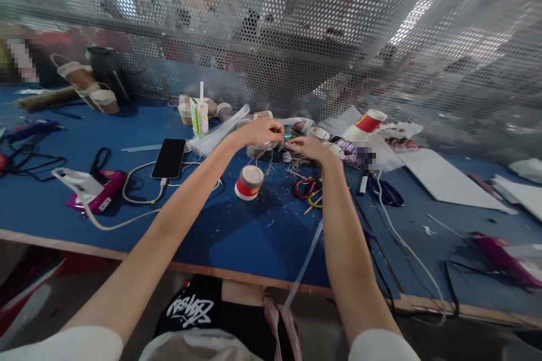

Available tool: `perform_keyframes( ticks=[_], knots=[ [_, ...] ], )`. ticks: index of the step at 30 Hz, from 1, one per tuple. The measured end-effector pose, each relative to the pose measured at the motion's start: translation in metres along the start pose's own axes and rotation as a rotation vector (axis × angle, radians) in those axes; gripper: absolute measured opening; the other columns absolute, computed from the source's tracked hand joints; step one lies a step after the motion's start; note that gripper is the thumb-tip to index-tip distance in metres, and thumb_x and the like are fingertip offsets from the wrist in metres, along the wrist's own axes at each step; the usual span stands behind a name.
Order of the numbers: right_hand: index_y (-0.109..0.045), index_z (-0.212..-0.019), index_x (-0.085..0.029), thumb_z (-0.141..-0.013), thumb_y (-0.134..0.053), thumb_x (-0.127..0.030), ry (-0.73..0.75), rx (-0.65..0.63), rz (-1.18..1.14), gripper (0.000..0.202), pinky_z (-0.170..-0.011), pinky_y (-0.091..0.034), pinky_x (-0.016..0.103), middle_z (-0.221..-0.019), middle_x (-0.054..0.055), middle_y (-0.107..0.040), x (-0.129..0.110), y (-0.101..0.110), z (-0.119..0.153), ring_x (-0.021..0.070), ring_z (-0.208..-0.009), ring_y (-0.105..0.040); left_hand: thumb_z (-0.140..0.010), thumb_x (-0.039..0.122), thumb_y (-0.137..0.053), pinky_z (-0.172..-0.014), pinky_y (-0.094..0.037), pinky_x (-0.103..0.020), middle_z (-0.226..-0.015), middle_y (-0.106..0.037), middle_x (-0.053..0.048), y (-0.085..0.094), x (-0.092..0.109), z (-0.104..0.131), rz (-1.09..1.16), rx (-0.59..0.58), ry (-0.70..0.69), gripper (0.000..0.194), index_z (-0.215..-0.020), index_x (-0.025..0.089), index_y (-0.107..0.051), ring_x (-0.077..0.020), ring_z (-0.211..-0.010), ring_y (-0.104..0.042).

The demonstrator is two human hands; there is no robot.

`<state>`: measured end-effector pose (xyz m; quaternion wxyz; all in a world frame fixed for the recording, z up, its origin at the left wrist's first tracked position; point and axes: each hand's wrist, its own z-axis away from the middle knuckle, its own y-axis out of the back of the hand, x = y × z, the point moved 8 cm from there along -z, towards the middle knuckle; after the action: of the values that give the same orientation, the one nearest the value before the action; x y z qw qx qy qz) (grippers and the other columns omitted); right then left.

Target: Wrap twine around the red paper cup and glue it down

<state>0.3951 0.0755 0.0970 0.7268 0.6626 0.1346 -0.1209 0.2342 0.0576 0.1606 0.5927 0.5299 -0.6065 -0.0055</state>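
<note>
My left hand (263, 131) and my right hand (311, 148) are close together above a pile of thin, tangled strands (298, 164) near the back of the table. Left thumb and fingers are pinched together, and a small teal spot shows by the fingertips. The right hand's fingers are drawn together, pointing at the left. Whatever either hand pinches is too small to make out. In front of them a red and white paper cup (249, 183) stands upside down. Red-handled scissors (304, 187) and a yellow ring-shaped handle (314, 199) lie near my right forearm.
A phone (168, 159) on a white cable lies left, with a purple power strip (101, 192) beyond it. A drink carton (199, 117) with a straw stands behind. At right are a red cup (369, 122) and white board (451, 180). A perforated metal screen (271, 28) closes the back.
</note>
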Motion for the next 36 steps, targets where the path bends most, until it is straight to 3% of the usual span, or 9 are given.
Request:
perform_keyframes(
  ticks=[3, 7, 11, 15, 20, 23, 27, 32, 36],
  knots=[
    [-0.07, -0.111, -0.016, -0.088, -0.065, -0.03, 0.065, -0.064, -0.057, 0.028, -0.097, -0.052, 0.042, -0.113, 0.011, -0.073, -0.015, 0.02, 0.022, 0.0272, -0.107, -0.067, -0.079, 0.015, -0.059, -0.069, -0.036, -0.028, -0.06, -0.051, 0.005, 0.002, -0.001, 0.0, 0.004, 0.024, 0.003, 0.014, -0.065, 0.014, -0.061, -0.01, -0.063, -0.047],
    [-0.061, -0.129, -0.022, -0.074, -0.078, -0.039, 0.233, -0.162, -0.267, 0.06, -0.093, -0.056, 0.038, -0.13, 0.009, -0.068, -0.055, 0.027, 0.052, 0.0264, -0.114, -0.066, -0.082, 0.019, -0.055, -0.071, -0.036, -0.027, -0.064, -0.052, 0.004, -0.001, 0.002, 0.0, -0.001, 0.01, -0.026, 0.017, -0.066, 0.014, -0.059, -0.01, -0.065, -0.046],
    [-0.071, -0.081, -0.018, -0.074, -0.076, -0.053, 0.225, -0.125, -0.331, 0.036, -0.076, -0.058, 0.037, -0.082, 0.009, -0.076, -0.076, 0.028, 0.056, 0.0234, -0.077, -0.073, -0.081, 0.019, -0.054, -0.073, -0.038, -0.027, -0.07, -0.053, 0.003, -0.006, 0.003, 0.0, -0.004, -0.029, -0.007, 0.011, -0.074, 0.014, -0.06, -0.0109, -0.069, -0.048],
    [-0.064, -0.058, -0.02, -0.081, -0.069, -0.057, 0.051, -0.125, -0.202, 0.044, -0.054, -0.05, 0.03, -0.056, 0.005, -0.067, -0.058, 0.027, 0.052, 0.0156, -0.05, -0.062, -0.082, 0.02, -0.052, -0.081, -0.041, -0.028, -0.091, -0.063, -0.005, 0.002, -0.004, 0.004, 0.013, 0.02, 0.082, 0.019, -0.097, 0.012, -0.061, -0.0147, -0.084, -0.056],
    [-0.063, -0.052, -0.021, -0.064, -0.085, -0.05, -0.19, -0.378, 0.023, 0.038, -0.053, -0.051, 0.034, -0.059, 0.007, -0.068, -0.019, 0.013, 0.061, 0.0214, -0.056, -0.065, -0.083, 0.019, -0.05, -0.081, -0.041, -0.03, -0.087, -0.062, -0.006, 0.013, -0.012, 0.014, 0.001, 0.0, 0.223, 0.029, -0.108, 0.009, -0.06, -0.0172, -0.082, -0.056],
    [-0.062, -0.059, -0.022, -0.06, -0.086, -0.052, -0.105, -0.206, 0.057, 0.038, -0.064, -0.053, 0.039, -0.065, 0.006, -0.067, -0.031, 0.022, 0.055, 0.0277, -0.072, -0.067, -0.085, 0.018, -0.048, -0.077, -0.04, -0.03, -0.086, -0.059, -0.005, 0.007, -0.007, 0.017, 0.054, -0.041, 0.258, 0.032, -0.114, 0.01, -0.058, -0.0167, -0.08, -0.055],
    [-0.067, -0.087, -0.022, -0.071, -0.078, -0.047, 0.219, 0.035, -0.107, 0.031, -0.088, -0.051, 0.04, -0.094, 0.006, -0.073, -0.084, 0.028, 0.051, 0.0271, -0.097, -0.066, -0.095, 0.03, -0.043, -0.077, -0.04, -0.03, -0.086, -0.056, -0.006, -0.001, 0.0, 0.014, 0.071, -0.015, 0.253, 0.031, -0.114, 0.008, -0.055, -0.0188, -0.085, -0.057],
    [-0.064, -0.064, -0.021, -0.086, -0.061, -0.047, 0.29, -0.167, -0.265, 0.034, -0.082, -0.054, 0.038, -0.072, 0.007, -0.074, -0.096, 0.013, 0.052, 0.0212, -0.074, -0.069, -0.097, 0.026, -0.04, -0.08, -0.039, -0.029, -0.084, -0.054, -0.004, 0.008, 0.002, 0.018, 0.022, 0.063, 0.295, 0.042, -0.132, 0.003, -0.037, -0.0171, -0.086, -0.058],
    [-0.063, -0.051, -0.02, -0.075, -0.074, -0.048, 0.124, -0.39, -0.082, 0.038, -0.072, -0.055, 0.04, -0.061, 0.009, -0.071, -0.058, 0.002, 0.052, 0.0256, -0.07, -0.07, -0.086, 0.013, -0.046, -0.074, -0.038, -0.026, -0.073, -0.053, 0.002, 0.015, 0.018, 0.031, -0.135, -0.148, 0.169, 0.049, -0.134, 0.009, -0.042, -0.0117, -0.069, -0.052]
  ],
)
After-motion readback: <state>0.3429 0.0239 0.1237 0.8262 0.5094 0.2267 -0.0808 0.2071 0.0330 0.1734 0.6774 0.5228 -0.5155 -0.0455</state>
